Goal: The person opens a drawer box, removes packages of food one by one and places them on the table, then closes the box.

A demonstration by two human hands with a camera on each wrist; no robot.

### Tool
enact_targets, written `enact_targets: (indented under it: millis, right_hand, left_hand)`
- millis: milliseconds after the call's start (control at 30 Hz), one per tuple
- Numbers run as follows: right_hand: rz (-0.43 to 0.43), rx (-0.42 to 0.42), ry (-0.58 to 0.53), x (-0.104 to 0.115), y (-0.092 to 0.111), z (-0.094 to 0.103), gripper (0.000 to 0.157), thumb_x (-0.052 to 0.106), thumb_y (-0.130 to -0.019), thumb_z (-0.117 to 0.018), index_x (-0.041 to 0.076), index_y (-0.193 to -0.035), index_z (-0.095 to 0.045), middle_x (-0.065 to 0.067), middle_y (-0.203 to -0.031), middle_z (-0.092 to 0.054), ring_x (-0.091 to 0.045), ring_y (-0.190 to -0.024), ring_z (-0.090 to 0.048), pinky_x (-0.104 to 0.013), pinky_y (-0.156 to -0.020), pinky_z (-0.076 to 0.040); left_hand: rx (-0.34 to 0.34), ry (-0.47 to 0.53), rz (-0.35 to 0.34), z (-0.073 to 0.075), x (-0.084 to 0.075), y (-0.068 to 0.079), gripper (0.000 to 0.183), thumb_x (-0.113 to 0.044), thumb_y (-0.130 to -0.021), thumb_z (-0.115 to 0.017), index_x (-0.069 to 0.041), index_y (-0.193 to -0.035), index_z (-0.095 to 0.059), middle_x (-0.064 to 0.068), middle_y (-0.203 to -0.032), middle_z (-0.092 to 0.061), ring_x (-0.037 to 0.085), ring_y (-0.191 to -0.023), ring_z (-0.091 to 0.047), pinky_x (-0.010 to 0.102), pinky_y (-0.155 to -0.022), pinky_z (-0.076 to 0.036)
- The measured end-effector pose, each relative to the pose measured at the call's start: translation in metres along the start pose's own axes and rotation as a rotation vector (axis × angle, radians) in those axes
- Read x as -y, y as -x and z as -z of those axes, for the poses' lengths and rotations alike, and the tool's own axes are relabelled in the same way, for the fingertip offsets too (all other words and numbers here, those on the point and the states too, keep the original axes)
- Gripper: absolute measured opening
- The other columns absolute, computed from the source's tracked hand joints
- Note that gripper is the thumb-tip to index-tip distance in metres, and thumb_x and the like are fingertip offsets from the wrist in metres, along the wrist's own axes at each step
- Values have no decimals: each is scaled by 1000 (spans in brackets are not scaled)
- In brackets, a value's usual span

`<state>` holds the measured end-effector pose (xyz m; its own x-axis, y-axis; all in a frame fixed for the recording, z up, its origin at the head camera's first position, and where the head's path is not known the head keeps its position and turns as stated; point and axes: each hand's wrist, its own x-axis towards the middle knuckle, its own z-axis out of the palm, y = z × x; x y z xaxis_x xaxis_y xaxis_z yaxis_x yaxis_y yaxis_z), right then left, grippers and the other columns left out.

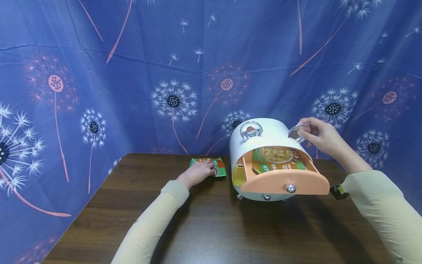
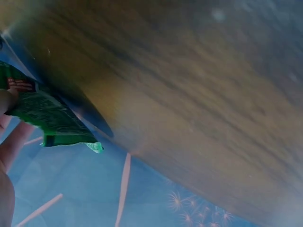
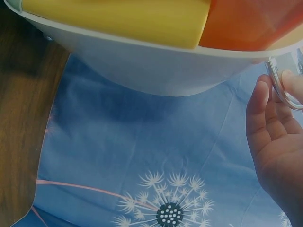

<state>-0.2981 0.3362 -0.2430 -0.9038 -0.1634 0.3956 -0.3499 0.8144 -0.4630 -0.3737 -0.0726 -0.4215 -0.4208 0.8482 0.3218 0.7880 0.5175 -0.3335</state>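
On the table's far side, my left hand (image 1: pixel 199 173) pinches a green-and-red packet (image 1: pixel 220 168). The left wrist view shows the packet (image 2: pixel 52 116) between thumb and fingers; its contents are hidden. My right hand (image 1: pixel 324 137) grips the clear, silver-rimmed ear (image 1: pixel 298 131) on the top right of a white rounded drawer box (image 1: pixel 273 128). Fingers and thumb of that hand (image 3: pixel 279 146) close on the ear in the right wrist view. The box's upper orange drawer (image 1: pixel 310 184) is pulled out, and a green-and-orange food packet (image 1: pixel 278 161) lies in it.
A second clear ear (image 1: pixel 251 130) stands on the box's left top. Below the open drawer is a lower drawer's silver knob (image 1: pixel 266 197). A small black object (image 1: pixel 339 192) lies by the right sleeve. A blue dandelion-print curtain (image 1: pixel 132 91) hangs behind the wooden table (image 1: pixel 211 231).
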Motion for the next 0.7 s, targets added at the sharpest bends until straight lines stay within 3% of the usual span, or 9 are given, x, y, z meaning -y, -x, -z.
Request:
enact_targets:
  millis: [233, 467, 700]
  right_hand:
    - [-8, 4, -9, -1, 0, 0, 41, 31, -94, -56, 10, -128, -49, -10, -96, -49, -8, -74, -60, -25, -58, -51]
    - [-1, 1, -5, 0, 0, 1, 39, 30, -94, -57, 10, -127, -50, -10, -96, -50, -13, -72, -61, -25, -58, -50]
    - [-2, 1, -4, -1, 0, 1, 40, 31, -93, -57, 10, -126, -50, -10, -96, -50, -5, -71, -59, -25, -58, -50]
  left_hand:
    - [118, 34, 44, -2, -5, -6, 26, -2, -86, -63, -21, -101, -73, 4, -116, -63, 19, -107, -58, 31, -88, -51]
    - [114, 40, 63, -5, -6, -8, 29, -3, -86, -62, -25, -100, -74, 1, -113, -63, 22, -113, -59, 32, -85, -52]
    - [132, 1, 60, -7, -9, -5, 26, -8, -87, -63, -26, -102, -73, -1, -114, -62, 18, -105, -60, 31, -77, -54]
